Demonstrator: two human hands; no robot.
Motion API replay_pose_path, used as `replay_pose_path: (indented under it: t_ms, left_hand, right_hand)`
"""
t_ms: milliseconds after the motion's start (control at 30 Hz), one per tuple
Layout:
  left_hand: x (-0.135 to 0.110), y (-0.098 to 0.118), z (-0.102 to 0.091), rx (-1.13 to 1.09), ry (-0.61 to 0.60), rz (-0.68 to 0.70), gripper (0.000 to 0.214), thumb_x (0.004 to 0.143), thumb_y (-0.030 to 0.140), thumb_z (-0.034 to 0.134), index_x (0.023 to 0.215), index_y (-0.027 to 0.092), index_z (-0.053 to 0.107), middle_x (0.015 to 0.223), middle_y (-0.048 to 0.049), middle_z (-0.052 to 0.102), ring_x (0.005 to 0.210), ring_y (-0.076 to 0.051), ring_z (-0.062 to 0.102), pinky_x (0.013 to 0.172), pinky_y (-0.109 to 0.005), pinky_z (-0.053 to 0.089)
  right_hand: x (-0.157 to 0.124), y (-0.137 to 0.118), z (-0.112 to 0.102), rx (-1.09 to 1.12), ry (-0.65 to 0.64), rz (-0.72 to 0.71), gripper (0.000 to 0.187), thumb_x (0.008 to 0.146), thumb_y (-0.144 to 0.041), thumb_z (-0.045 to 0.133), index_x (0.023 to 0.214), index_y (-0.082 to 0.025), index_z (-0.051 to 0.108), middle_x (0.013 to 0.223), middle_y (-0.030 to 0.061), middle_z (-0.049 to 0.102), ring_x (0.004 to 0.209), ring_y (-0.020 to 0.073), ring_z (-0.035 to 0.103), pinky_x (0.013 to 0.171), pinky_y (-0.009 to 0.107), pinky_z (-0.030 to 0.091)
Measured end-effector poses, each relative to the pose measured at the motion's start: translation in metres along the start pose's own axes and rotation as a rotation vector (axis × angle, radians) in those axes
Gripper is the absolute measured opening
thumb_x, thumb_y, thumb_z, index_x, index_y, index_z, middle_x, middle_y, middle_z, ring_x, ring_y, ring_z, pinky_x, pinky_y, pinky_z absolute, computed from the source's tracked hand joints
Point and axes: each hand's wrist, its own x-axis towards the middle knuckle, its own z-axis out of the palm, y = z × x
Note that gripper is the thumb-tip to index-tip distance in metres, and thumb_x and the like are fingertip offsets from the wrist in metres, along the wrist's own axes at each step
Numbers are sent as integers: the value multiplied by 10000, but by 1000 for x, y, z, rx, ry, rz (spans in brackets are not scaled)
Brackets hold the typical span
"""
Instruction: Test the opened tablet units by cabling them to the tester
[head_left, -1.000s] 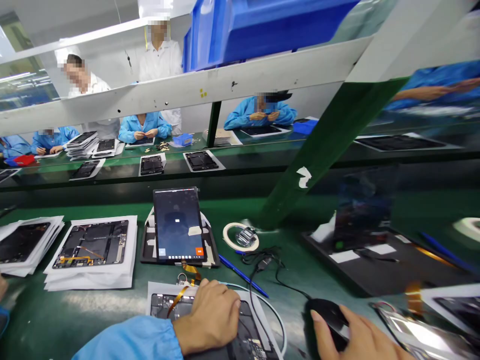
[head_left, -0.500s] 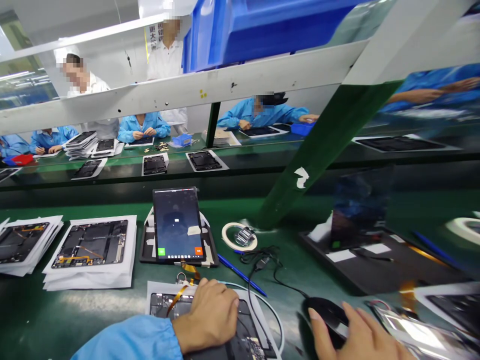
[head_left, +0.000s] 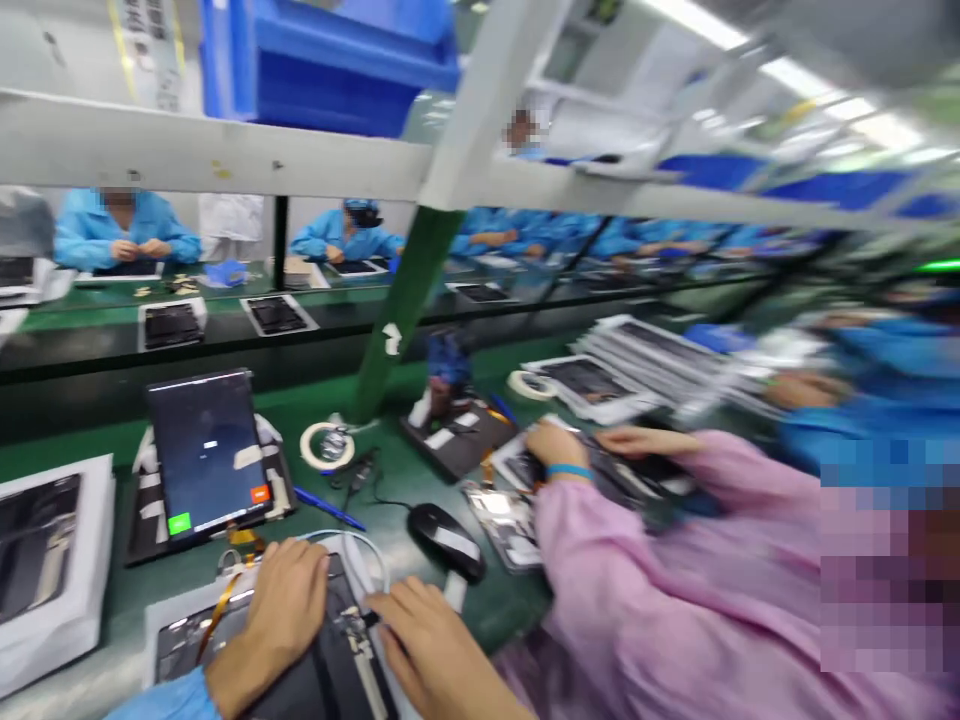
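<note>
My left hand (head_left: 274, 620) lies fingers-down on an opened tablet chassis (head_left: 330, 660) that rests on white paper at the near edge of the green bench. My right hand (head_left: 424, 640) rests on the same chassis beside it, fingers spread and flat. An orange flex cable (head_left: 225, 605) runs from the chassis toward a lit tablet screen (head_left: 206, 450) propped on a black stand, showing a green and an orange button. A black mouse (head_left: 446, 540) sits just beyond my right hand, untouched.
A co-worker in a pink sleeve (head_left: 637, 590) leans in at my right, working on another tablet. A tape roll (head_left: 326, 445), a blue pen (head_left: 326, 508), a green post (head_left: 397, 310) and a paper-wrapped chassis (head_left: 45, 550) at left share the bench. Blue-coated workers sit across the conveyor.
The view has swung right, bringing the co-worker in pink into sight. My right hand has left the mouse and come onto the chassis beside my left hand.
</note>
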Motion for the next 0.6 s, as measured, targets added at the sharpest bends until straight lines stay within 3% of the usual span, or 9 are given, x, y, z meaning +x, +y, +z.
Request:
replay_pose_path:
  t_ms: [100, 200, 400, 500, 600]
  left_hand:
    - [9, -9, 3, -22, 34, 38, 398, 1036, 294, 317, 1085, 229, 706, 1092, -57, 710, 1049, -250, 619, 924, -423, 426]
    - [15, -16, 7, -54, 86, 68, 391, 1023, 364, 347, 1089, 243, 712, 1091, -46, 720, 1037, -251, 637, 904, -413, 438]
    - [17, -17, 8, -56, 99, 80, 431, 1009, 395, 330, 1095, 233, 721, 1106, -52, 726, 1031, -256, 650, 897, -419, 449]
    - [16, -16, 7, -54, 99, 77, 442, 1017, 397, 318, 1086, 234, 723, 1104, -52, 727, 1024, -255, 650, 894, -419, 449]
    - [15, -17, 8, -55, 111, 92, 425, 1019, 391, 335, 1081, 229, 722, 1096, -50, 727, 1015, -256, 648, 893, -424, 452]
  right_hand:
    - [13, 0, -17, -91, -110, -17, 191, 943, -184, 603, 1128, -229, 600, 992, 20, 634, 964, 226, 532, 834, 370, 381]
    - [22, 11, -24, -221, -156, -132, 109, 996, -293, 594, 1062, -207, 601, 947, 7, 637, 957, 206, 514, 782, 357, 352]
    - [30, 36, -20, -244, -203, -355, 194, 1039, -392, 530, 1064, -215, 606, 892, -24, 635, 889, 172, 474, 729, 347, 308]
    - [29, 38, -26, -245, -194, -341, 203, 1039, -393, 525, 1070, -214, 616, 899, -13, 628, 882, 173, 465, 730, 351, 306]
    - [24, 35, -39, -258, -189, -227, 177, 1020, -353, 532, 1037, -203, 624, 914, 17, 617, 891, 184, 468, 744, 361, 307]
